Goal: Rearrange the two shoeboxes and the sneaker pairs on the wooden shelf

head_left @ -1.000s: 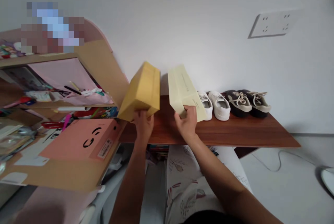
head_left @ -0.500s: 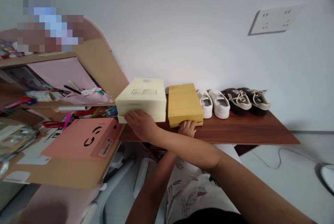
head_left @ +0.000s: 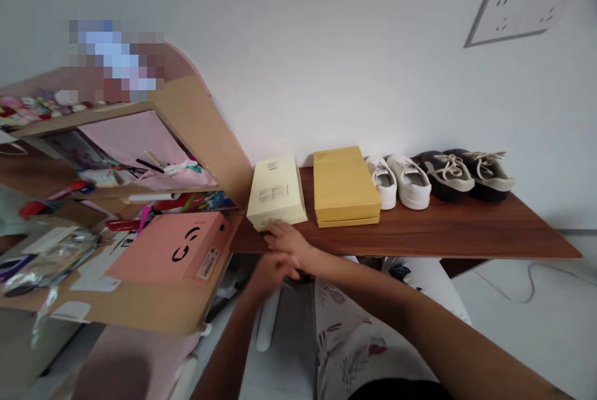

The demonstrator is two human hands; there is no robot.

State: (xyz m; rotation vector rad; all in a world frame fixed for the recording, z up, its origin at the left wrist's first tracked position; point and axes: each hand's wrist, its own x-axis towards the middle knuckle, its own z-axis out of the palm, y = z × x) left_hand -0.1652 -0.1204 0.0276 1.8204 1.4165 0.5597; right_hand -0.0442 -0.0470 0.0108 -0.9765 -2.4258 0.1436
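Note:
A cream shoebox (head_left: 276,191) lies flat on a brown wooden shelf top (head_left: 420,232), beside a yellow shoebox (head_left: 346,182). My right hand (head_left: 286,239) reaches across to the cream box's lower front edge, its fingers spread and seeming to touch it without a grip. My left hand (head_left: 275,269) is just below the right one, off the yellow box; it is smeared by motion and its fingers overlap the right wrist. White sneakers (head_left: 408,182) and dark shoes with beige laces (head_left: 450,176) stand right of the yellow box.
At left, a desk (head_left: 153,310) bears a pink box (head_left: 172,247), papers and plastic wrapping. Its upright side panel (head_left: 205,123) stands close to the cream box. A wall socket plate (head_left: 517,11) is at upper right, and a cable (head_left: 532,282) lies on the floor.
The cream box has come down flat onto the shelf top. My left hand has left the yellow box's front and moved left beneath my right hand. The view has shifted slightly.

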